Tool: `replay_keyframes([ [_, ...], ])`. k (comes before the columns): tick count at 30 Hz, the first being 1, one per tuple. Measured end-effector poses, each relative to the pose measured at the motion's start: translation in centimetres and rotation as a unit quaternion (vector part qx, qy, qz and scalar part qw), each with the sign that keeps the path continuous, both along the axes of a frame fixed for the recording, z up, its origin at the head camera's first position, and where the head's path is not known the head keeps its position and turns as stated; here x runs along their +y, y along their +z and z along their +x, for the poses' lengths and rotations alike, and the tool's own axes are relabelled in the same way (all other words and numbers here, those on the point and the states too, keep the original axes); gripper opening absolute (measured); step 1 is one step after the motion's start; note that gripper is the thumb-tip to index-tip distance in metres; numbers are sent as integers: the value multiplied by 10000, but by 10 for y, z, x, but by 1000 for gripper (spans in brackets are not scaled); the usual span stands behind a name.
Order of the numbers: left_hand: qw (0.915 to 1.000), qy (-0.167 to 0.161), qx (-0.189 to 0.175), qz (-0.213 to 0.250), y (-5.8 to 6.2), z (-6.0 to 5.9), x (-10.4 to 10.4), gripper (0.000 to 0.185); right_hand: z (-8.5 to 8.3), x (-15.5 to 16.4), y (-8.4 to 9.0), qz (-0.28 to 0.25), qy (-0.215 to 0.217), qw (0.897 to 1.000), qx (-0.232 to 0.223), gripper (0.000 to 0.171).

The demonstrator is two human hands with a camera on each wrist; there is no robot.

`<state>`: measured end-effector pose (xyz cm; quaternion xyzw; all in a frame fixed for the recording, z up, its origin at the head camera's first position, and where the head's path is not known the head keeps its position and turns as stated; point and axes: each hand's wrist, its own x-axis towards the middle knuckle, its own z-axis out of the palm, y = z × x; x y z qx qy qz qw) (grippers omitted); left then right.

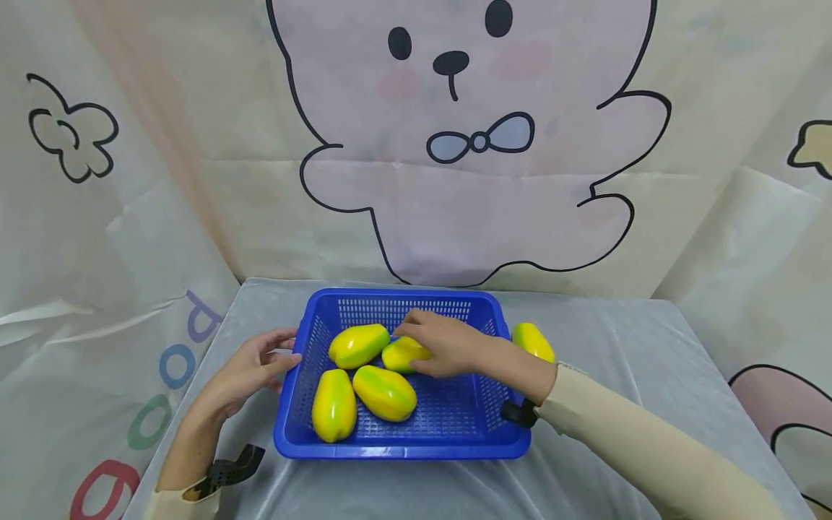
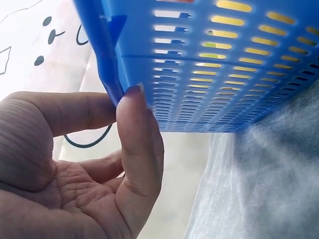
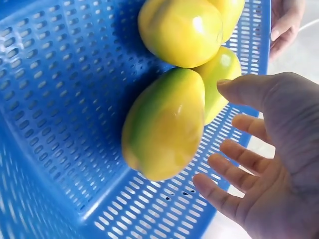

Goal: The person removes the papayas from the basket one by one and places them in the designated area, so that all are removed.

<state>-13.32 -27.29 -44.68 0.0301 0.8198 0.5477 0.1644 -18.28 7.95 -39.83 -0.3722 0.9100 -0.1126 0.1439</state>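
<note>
A blue plastic basket with slotted walls holds several yellow-green papayas, grouped toward its left half. My left hand is at the basket's left side; in the left wrist view its thumb and finger pinch the rim. Over the basket reaches my right hand, beside the papaya toward the middle, which it partly hides. In the right wrist view the right hand has its fingers spread and nothing in its grasp, near a papaya with a green stripe.
Another papaya lies outside the basket, on its right, partly behind the right forearm. A grey cloth covers the table. Printed fabric hangs behind and at both sides.
</note>
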Motion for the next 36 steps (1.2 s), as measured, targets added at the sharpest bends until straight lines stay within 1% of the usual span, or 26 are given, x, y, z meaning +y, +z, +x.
replay_keyframes([
  [4,10000,35,-9,49,-1,-1,0,72,-6,-4,-4,79,83,9999,-108,49],
  [8,9999,56,32,118,-2,-1,1,73,-9,-2,-10,132,68,9996,-241,48],
  [13,9997,33,33,238,-5,6,-3,73,-12,0,-23,54,82,9980,-623,50],
  [15,9997,14,15,257,-6,8,-5,73,-12,0,-26,77,94,9976,-686,51],
  [20,9997,47,61,212,-7,9,-6,73,-13,-5,-24,229,109,9981,-565,54],
  [27,9998,86,22,183,-4,7,-7,73,-13,-14,-21,387,238,9968,-651,60],
  [31,9997,135,33,188,-1,6,-9,72,-12,-18,-22,398,374,9973,-499,60],
  [36,9999,78,54,139,0,5,-9,76,-12,-18,-21,607,292,9968,-424,65],
])
